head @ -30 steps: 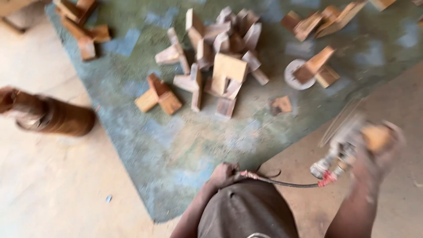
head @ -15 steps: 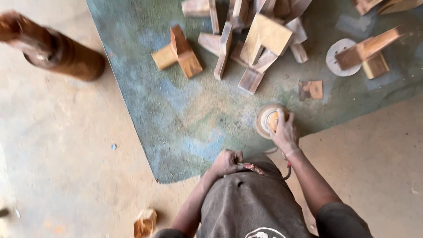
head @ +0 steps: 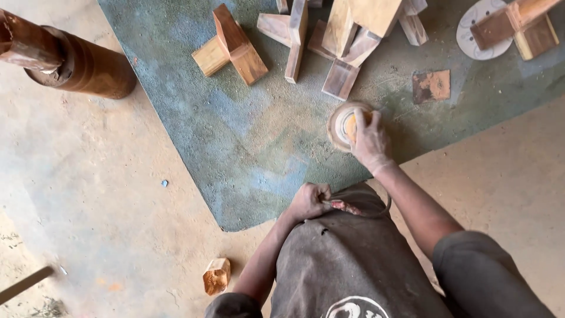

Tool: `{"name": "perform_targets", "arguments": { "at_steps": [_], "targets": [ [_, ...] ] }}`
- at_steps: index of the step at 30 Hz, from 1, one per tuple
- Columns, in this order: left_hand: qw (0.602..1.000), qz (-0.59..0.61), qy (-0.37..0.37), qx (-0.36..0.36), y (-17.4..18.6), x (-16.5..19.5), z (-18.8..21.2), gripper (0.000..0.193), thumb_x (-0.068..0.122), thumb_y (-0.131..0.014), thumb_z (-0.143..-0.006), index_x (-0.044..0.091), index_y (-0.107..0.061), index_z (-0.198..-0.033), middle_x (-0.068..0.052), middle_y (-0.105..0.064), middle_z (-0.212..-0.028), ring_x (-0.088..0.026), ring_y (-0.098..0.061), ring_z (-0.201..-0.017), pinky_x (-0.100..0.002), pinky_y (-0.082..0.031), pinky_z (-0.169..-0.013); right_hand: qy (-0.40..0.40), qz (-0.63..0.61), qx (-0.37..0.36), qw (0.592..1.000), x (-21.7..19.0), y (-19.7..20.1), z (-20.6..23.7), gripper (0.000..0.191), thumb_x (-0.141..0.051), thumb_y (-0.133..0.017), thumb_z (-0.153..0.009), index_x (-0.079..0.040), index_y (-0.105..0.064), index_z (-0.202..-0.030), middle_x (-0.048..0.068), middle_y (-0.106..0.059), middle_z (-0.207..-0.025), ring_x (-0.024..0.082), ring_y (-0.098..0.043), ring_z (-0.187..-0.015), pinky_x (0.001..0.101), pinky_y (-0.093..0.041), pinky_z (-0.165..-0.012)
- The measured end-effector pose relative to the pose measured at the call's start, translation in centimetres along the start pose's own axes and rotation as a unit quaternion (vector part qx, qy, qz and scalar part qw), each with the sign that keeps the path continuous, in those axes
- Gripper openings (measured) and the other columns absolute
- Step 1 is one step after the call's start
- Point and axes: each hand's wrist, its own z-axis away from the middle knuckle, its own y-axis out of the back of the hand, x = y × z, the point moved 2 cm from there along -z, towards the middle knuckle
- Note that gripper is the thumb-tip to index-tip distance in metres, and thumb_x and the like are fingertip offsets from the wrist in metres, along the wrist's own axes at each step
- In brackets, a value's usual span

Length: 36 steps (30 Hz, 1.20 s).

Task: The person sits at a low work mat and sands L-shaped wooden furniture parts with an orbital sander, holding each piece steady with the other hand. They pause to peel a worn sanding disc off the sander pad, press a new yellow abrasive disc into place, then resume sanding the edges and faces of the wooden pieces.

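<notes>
My hands over a dusty green mat (head: pixel 235 141) on the floor.

Largest first: one brown wooden post (head: pixel 76 62) at far left, a pile of wooden blocks (head: pixel 329 41) ahead. My right hand (head: pixel 369 140) lies flat, fingers spread, on one round sanding disc (head: pixel 342 125) on the mat. My left hand (head: pixel 309 201) is closed on a small red-tipped tool (head: pixel 344 206) at my waist.
</notes>
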Motion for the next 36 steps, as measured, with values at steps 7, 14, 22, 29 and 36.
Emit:
{"name": "perform_targets", "arguments": {
  "at_steps": [7,14,22,29,36],
  "targets": [
    [0.999,0.052,0.008,0.009,0.0,-1.0,0.0,0.018,0.004,-0.071,-0.073,0.008,-0.054,-0.073,-0.001,-0.063,-0.066,-0.011,-0.058,-0.06,-0.033,-0.05,-0.059,-0.034,0.002,0.014,0.999,3.0,-0.3,0.3,0.094,-0.028,-0.083,-0.085,-0.017,-0.024,-0.158,0.031,-0.035,-0.139,0.043,-0.063,-0.107,0.0484,-0.062,-0.083],
    [0.999,0.006,-0.039,-0.033,-1.0,1.0,-0.3,0.036,0.016,-0.086,-0.077,0.007,-0.052,-0.072,-0.004,-0.057,-0.062,-0.014,-0.053,-0.057,-0.034,-0.046,-0.056,-0.082,0.004,-0.001,0.997,4.4,-0.8,3.2,0.088,-0.034,-0.077,-0.093,-0.015,-0.022,-0.16,0.032,-0.035,-0.139,0.045,-0.066,-0.101,0.0466,-0.064,-0.076],
    [0.986,0.023,-0.118,-0.114,-3.0,2.3,-1.3,0.028,0.014,-0.082,-0.075,0.007,-0.055,-0.077,-0.002,-0.056,-0.065,-0.015,-0.054,-0.058,-0.034,-0.047,-0.058,-0.062,0.02,-0.003,0.998,4.1,-4.0,8.7,0.084,-0.032,-0.076,-0.089,-0.012,-0.03,-0.157,0.034,-0.033,-0.141,0.048,-0.068,-0.098,0.047,-0.065,-0.074],
    [0.988,0.015,-0.101,-0.115,-3.9,2.7,-0.4,0.031,0.011,-0.08,-0.075,0.008,-0.05,-0.071,-0.002,-0.052,-0.062,-0.013,-0.05,-0.056,-0.034,-0.042,-0.055,-0.006,0.039,-0.067,0.997,1.8,-4.4,7.9,0.067,-0.025,-0.063,-0.1,-0.014,-0.031,-0.157,0.036,-0.033,-0.145,0.045,-0.066,-0.105,0.0456,-0.067,-0.077],
    [0.991,0.046,-0.122,-0.022,-2.3,4.2,3.2,0.032,0.004,-0.079,-0.071,0.008,-0.048,-0.071,0.002,-0.046,-0.063,-0.009,-0.044,-0.059,-0.032,-0.039,-0.055,0.092,0.009,-0.1,0.991,-4.7,-2.8,6.2,0.082,-0.042,-0.076,-0.091,-0.017,-0.031,-0.154,0.035,-0.031,-0.145,0.049,-0.06,-0.108,0.0508,-0.063,-0.083]
  ]
}}
